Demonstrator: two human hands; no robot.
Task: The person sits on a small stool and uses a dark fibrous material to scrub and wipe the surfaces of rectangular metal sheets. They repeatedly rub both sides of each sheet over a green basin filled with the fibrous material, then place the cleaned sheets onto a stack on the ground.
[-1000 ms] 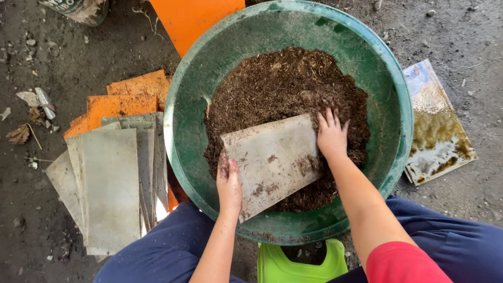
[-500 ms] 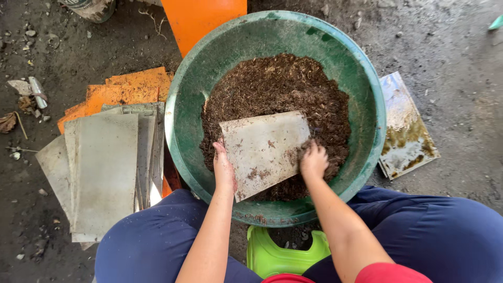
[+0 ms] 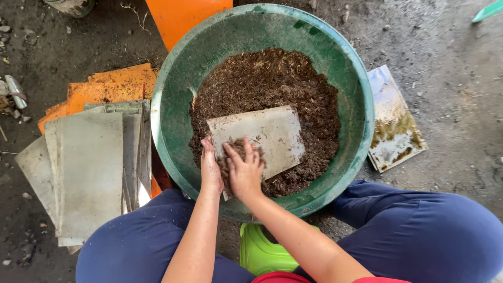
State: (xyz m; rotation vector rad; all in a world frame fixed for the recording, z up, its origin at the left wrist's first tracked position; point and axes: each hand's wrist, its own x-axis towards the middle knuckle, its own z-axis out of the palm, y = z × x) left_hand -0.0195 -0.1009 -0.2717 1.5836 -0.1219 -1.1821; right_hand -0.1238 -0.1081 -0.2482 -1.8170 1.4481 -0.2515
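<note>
A big green basin (image 3: 173, 94) on the ground holds brown crumbly soil mix (image 3: 272, 78). A grey rectangular sheet (image 3: 272, 131) lies on the mix, tilted. My left hand (image 3: 210, 170) grips the sheet's near left edge. My right hand (image 3: 245, 166) rests on the sheet's near corner, fingers spread over a small heap of the brown mix.
A pile of grey sheets (image 3: 89, 167) lies left of the basin on orange sheets (image 3: 99, 89). Another orange sheet (image 3: 183, 15) is at the top. A stained sheet (image 3: 395, 120) lies on the right. A lime-green stool (image 3: 262, 251) is between my knees.
My right hand has moved from the sheet's far right corner down to its near left part, bringing brown mix onto the sheet. My left hand stays on the sheet's edge.
</note>
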